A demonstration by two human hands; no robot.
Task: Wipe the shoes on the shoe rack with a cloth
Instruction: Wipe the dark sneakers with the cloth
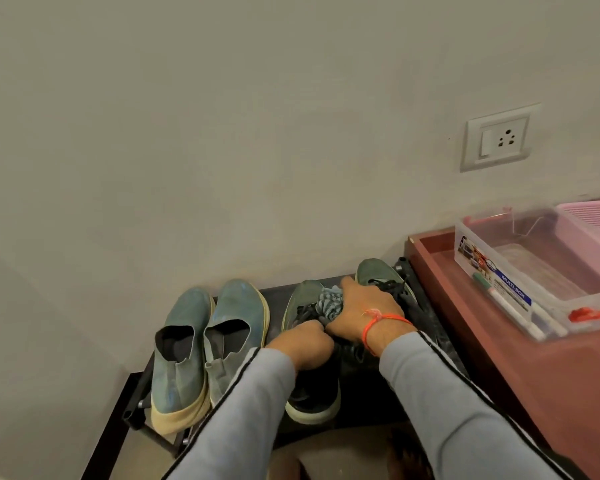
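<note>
Plain beige wall (pixel 222 116) w/ white switch socket (pixel 497 138) at right. Black metal shoe rack (pixel 136 386) at its foot; reddish wooden table (pixel 534 375) right of it carries clear plastic box (pixel 534 271), markers inside. Blue slip-on shoes (pixel 201 341) left, green lace-up sneakers (pixel 302 299) right. Right hand (pixel 364 311) grip clamped on grey striped cloth (pixel 329 303) over near sneaker; left hand (pixel 303 342) grips that shoe.
</note>
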